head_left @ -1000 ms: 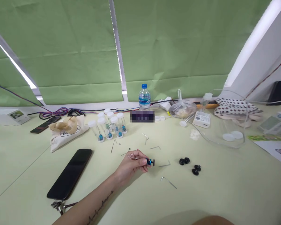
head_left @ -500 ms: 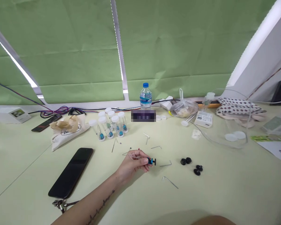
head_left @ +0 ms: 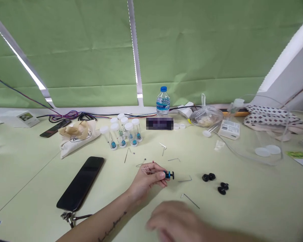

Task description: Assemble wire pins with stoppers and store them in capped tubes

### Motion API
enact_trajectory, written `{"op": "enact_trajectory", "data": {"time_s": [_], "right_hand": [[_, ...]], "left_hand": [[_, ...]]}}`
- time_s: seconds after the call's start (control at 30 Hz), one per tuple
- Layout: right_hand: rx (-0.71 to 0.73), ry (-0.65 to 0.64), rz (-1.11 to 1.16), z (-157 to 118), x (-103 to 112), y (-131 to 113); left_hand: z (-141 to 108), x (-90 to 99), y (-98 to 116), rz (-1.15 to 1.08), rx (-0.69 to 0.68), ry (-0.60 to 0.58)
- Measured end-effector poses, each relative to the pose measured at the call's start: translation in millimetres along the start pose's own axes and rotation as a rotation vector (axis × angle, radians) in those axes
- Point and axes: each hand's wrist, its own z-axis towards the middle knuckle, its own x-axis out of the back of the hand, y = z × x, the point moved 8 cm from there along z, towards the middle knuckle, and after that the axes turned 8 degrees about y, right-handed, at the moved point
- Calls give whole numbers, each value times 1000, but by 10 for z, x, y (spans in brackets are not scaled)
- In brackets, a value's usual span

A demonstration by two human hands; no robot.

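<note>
My left hand (head_left: 150,178) is closed in a pinch around a small blue-and-black knobbed part (head_left: 170,175), its black end pointing right. Thin metal wires stick out leftward between the same fingers. My right hand (head_left: 175,220) is smeared by motion at the bottom of the view, over the table; whether it holds anything cannot be made out. Closest to it lies an L-shaped hex key (head_left: 190,201). Another hex key (head_left: 185,179) rests just right of the blue-and-black part. Two pairs of black round knobs (head_left: 208,177) (head_left: 223,188) sit farther right.
Several clear tubes with white caps (head_left: 114,134) stand at the back left, blue pieces inside. A phone (head_left: 80,183) lies left of my arm, below a cloth pouch (head_left: 77,143). A water bottle (head_left: 163,102) and a plastic bag (head_left: 205,116) line the back.
My right hand has come into view from the bottom right. My left hand keeps its pinch on the blue-and-black part. The whole scene has shifted slightly rightward in the view.
</note>
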Motion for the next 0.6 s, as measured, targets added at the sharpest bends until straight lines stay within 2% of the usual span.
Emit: {"op": "enact_trajectory", "data": {"time_s": [0.07,0.17,0.23,0.3,0.43,0.6], "right_hand": [[-76,268,-86,-141,443,293],[-331,531,-25,-374,795,825],[-438,515,26,-447,784,1063],[-453,430,52,-442,710,1141],[-353,280,26,-329,632,1013],[-299,161,-103,-227,590,918]], "left_hand": [[-10,-5,-9,-24,7,9],[-29,-18,-43,-14,34,33],[-50,-24,-67,-8,49,60],[-77,-34,-105,-27,74,80],[-112,-59,-239,-83,147,85],[-97,-97,-398,-165,201,20]]}}
